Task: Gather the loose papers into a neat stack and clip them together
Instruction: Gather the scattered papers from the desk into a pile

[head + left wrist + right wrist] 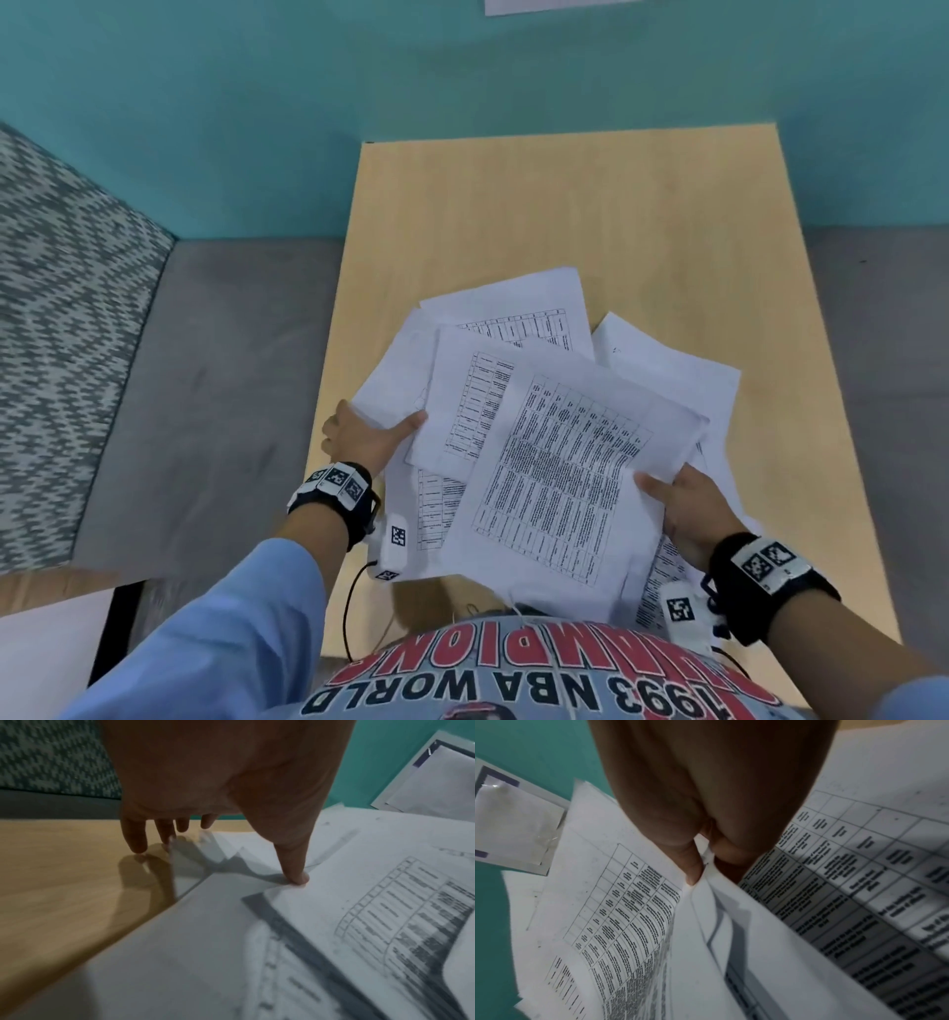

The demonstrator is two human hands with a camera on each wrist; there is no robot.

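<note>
Several loose printed papers (554, 452) lie fanned out and overlapping on the near half of a light wooden table (565, 205). My left hand (369, 437) holds the pile's left edge. Its thumb (295, 874) presses on top of a sheet, while its fingers (136, 841) reach down to the table at the paper's edge. My right hand (688, 509) grips the right side of the pile. There the thumb (693, 870) pinches a few lifted sheets (706, 902) against the fingers beneath. The top sheet (565, 478) carries a dense printed grid.
The table's far end meets a teal wall (308, 103) with a taped white sheet (554, 5) on it. A grey seat (215, 385) and a patterned cushion (56, 308) lie to the left. A white surface (46, 652) sits at the lower left.
</note>
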